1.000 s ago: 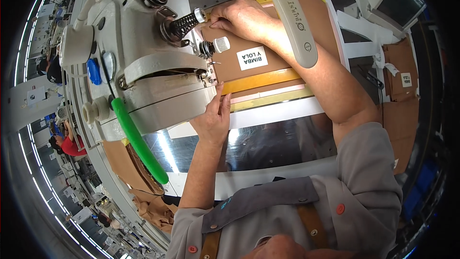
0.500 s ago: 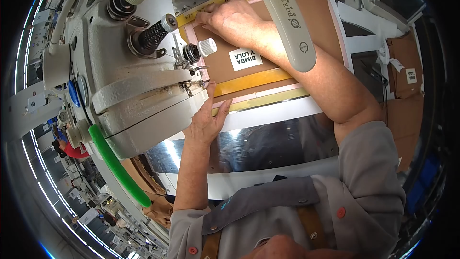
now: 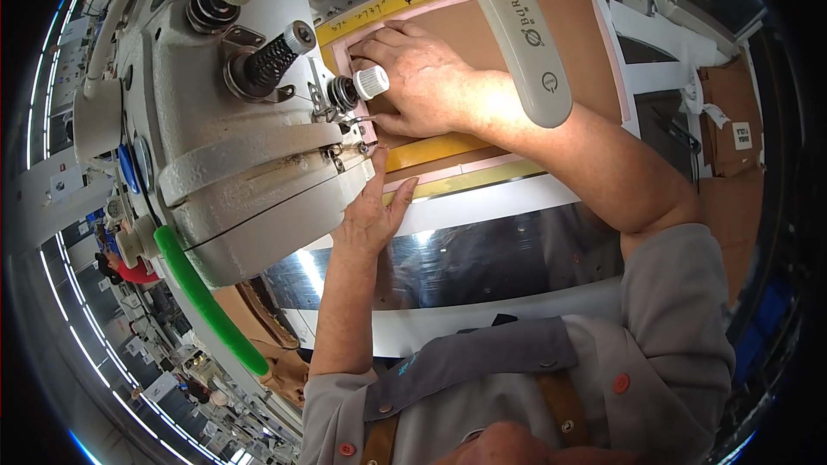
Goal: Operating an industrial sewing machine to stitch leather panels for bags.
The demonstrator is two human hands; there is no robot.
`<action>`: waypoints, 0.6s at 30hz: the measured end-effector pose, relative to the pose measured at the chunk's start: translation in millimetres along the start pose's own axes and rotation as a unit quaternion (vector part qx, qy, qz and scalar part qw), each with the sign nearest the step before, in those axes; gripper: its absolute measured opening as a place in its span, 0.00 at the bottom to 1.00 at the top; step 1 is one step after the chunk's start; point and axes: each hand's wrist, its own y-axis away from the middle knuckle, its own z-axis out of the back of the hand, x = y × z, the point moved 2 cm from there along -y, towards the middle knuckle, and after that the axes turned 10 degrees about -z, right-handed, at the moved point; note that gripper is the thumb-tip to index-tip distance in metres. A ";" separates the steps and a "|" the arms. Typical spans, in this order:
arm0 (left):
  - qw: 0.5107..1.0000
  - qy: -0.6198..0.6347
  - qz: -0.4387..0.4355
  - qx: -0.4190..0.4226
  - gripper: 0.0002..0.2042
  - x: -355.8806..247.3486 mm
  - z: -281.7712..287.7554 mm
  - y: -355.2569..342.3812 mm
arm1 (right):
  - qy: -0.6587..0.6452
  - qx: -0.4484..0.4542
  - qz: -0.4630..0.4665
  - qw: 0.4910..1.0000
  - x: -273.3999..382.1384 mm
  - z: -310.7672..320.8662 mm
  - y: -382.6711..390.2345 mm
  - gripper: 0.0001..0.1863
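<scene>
A brown flat panel [image 3: 586, 60] lies in a template frame [image 3: 388, 7] with yellow and pink edging strips. Across its near part runs a yellow strip [image 3: 448, 148]. My right hand [image 3: 413, 77] rests flat on the panel near its left edge, fingers spread and open. My left hand [image 3: 369, 217] is at the frame's near left corner, beside the sewing machine head [image 3: 258, 155]. Its thumb and index finger are apart and nothing shows in it; its other fingers are partly hidden by the machine. The needle area is also hidden behind the machine head.
A beige lamp [image 3: 521, 43] hangs over my right forearm. Tension knobs [image 3: 372, 83] stick out from the machine close to my right hand. A shiny metal plate [image 3: 482, 254] spans the near table edge. Brown pieces [image 3: 728, 120] lie at the far right, and a green-covered bar [image 3: 207, 301] curves at left.
My right hand has come nearer from the frame's far left corner and now lies flat on the panel, covering the white label there. My left hand has stayed about where it was.
</scene>
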 end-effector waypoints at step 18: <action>0.999 0.016 0.011 -0.033 0.27 -12.2 5.6 -9.2 | 0.000 0.030 -0.027 0.999 -3.5 -12.9 15.4 0.42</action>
